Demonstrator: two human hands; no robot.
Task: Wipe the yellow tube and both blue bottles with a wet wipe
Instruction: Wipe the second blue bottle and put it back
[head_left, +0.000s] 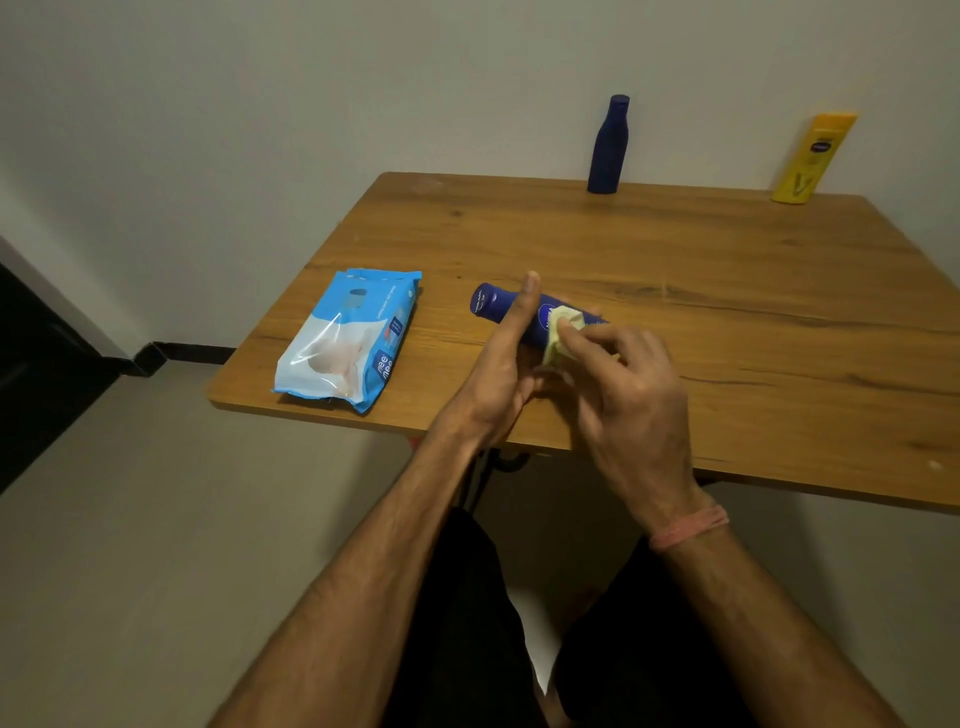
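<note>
Much of the lying blue bottle (506, 312) is hidden behind the left hand (501, 371), which cups it from below with the thumb stretched across its body, and behind the right hand (626, 397), whose fingertips pinch a crumpled wet wipe (561, 332) against its label. I count two blue bottles, this one and an upright blue bottle (608, 145) at the tabletop's (727, 291) far edge, plus one yellow tube (813, 158) standing in the far right corner. One wipes packet (350, 338) lies flat just left of the hands.
</note>
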